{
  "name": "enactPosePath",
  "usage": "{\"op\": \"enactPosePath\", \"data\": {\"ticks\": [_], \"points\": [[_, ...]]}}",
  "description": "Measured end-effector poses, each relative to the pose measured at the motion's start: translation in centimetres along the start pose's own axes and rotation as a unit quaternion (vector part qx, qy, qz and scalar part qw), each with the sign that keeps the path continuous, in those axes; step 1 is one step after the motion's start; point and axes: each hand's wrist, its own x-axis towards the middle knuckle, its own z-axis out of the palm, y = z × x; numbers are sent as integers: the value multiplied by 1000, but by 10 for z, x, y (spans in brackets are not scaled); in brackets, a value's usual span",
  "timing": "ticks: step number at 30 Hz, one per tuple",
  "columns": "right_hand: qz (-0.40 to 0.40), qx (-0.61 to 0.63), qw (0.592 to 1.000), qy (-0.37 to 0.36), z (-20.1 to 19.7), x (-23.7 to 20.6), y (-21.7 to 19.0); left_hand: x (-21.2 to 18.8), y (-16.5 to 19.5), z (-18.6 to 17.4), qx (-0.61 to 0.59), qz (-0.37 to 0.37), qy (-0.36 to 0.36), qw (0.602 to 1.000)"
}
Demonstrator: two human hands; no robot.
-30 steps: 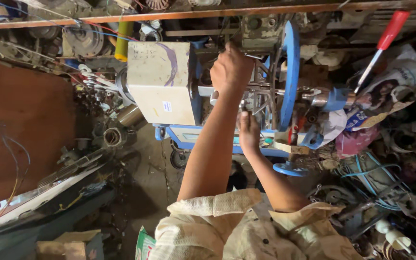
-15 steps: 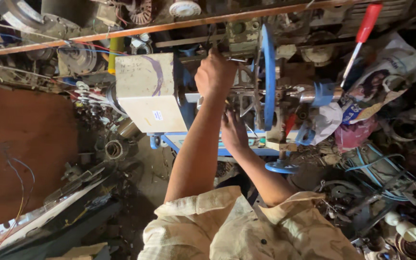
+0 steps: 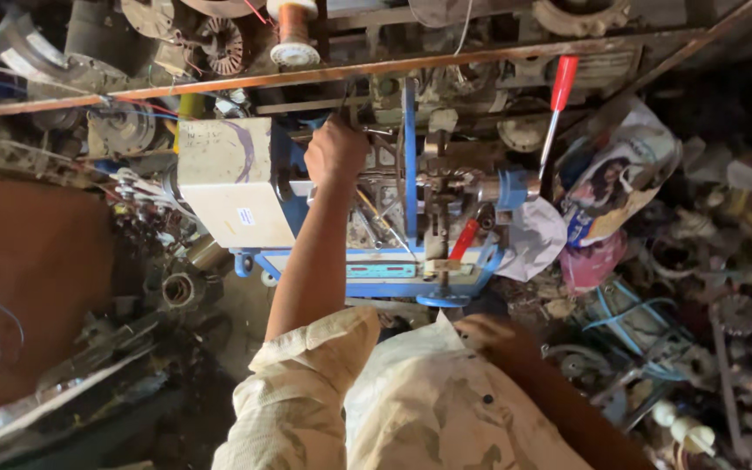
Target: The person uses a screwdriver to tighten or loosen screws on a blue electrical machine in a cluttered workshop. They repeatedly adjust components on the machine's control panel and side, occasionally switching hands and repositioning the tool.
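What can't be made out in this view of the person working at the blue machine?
- Head view: what the left hand grips on the blue machine; the closed fist covers it.
- Head view: whether the right hand is open or shut; shadow and the pale shirt hide its fingers.
- Head view: the person's lower body, cut off by the bottom edge.

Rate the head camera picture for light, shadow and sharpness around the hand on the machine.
Head view: warm, uneven light; the cream box and the left hand on the blue machine are well lit and fairly sharp. The lower left floor sinks into deep shadow, the right-side clutter is dim, and the shirt nearest the lens is soft. The right hand is out of view.
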Motion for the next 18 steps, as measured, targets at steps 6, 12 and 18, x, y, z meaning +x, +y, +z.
{"op": "enactPosePath", "data": {"ticks": [6,12,18], "points": [[130,-59,981,134,-116,22,75,-6,6,-4,37,9,-13,999],[-62,-262,948,169,-208,162,140,-32,6,-6,-16,121,187,975],[-153,-204,957,141,-204,207,191,-179,-51,19,-92,133,417,895]]}}
